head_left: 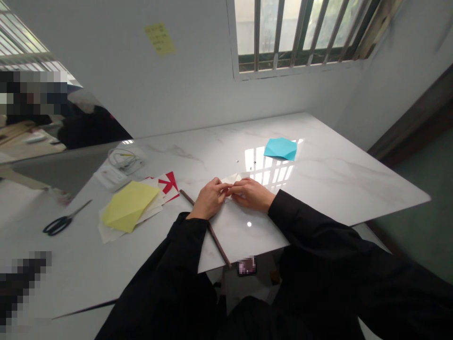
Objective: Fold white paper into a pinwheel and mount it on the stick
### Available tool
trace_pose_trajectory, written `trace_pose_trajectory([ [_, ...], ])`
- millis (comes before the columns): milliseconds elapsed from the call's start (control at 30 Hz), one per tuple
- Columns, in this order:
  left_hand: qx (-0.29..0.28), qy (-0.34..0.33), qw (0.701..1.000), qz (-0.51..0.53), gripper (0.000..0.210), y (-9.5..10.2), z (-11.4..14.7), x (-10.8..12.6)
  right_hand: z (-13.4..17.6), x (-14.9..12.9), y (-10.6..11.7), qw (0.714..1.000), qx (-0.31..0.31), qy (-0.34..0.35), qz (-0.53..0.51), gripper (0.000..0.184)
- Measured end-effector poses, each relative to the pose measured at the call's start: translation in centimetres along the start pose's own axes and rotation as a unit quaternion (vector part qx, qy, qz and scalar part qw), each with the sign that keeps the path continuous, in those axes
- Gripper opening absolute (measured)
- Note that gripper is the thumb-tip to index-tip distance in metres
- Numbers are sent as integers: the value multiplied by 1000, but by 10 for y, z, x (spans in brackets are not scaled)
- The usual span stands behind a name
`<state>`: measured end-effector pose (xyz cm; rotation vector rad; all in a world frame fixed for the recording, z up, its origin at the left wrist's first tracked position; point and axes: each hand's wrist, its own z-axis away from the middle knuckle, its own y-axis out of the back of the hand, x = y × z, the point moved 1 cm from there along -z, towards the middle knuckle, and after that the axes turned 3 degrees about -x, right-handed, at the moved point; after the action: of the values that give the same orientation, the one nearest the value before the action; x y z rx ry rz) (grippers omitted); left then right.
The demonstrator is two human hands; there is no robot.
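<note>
At the middle of the white table, my left hand [211, 197] and my right hand [252, 194] meet with fingertips pinched together. Between them shows a piece of white paper [230, 179], mostly hidden by the fingers and pale against the tabletop. Both hands are closed on it. A dark brown stick [218, 242] lies slantwise under my left wrist, its lower end at the table's front edge. To the left of that hand are a red-and-white paper [171, 185] and a yellow paper sheet [129, 206], the latter on top of other pale sheets.
Black-handled scissors [58, 225] lie at the far left, near a coiled white cable [124, 160]. A creased blue paper [281, 148] rests at the back right. Behind the table [371, 179] stands a wall with a yellow note [160, 38] and a barred window.
</note>
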<state>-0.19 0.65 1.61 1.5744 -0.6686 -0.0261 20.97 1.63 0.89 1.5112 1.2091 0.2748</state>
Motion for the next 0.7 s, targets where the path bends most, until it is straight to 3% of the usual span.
trace_pose_trajectory([
  [67, 2, -16, 1000, 4, 29, 0, 1, 0, 1, 13, 10, 997, 73, -7, -21, 23],
  [167, 6, -38, 999, 5, 28, -2, 1, -2, 7, 42, 27, 971, 226, -70, -38, 25],
  [233, 10, -52, 999, -1, 28, -3, 0, -5, 11, 59, 34, 956, 270, -113, -32, 30],
  [367, 16, -66, 998, -5, 31, -6, -1, -14, 16, 75, 34, 969, 211, -126, -40, 48],
  [600, 9, -89, 996, 30, 36, -4, -1, -12, 12, 62, 20, 995, 46, -37, -80, 67],
  [700, 37, -66, 996, 46, 32, -1, 1, -6, 12, 60, 18, 996, 1, -28, -86, 66],
])
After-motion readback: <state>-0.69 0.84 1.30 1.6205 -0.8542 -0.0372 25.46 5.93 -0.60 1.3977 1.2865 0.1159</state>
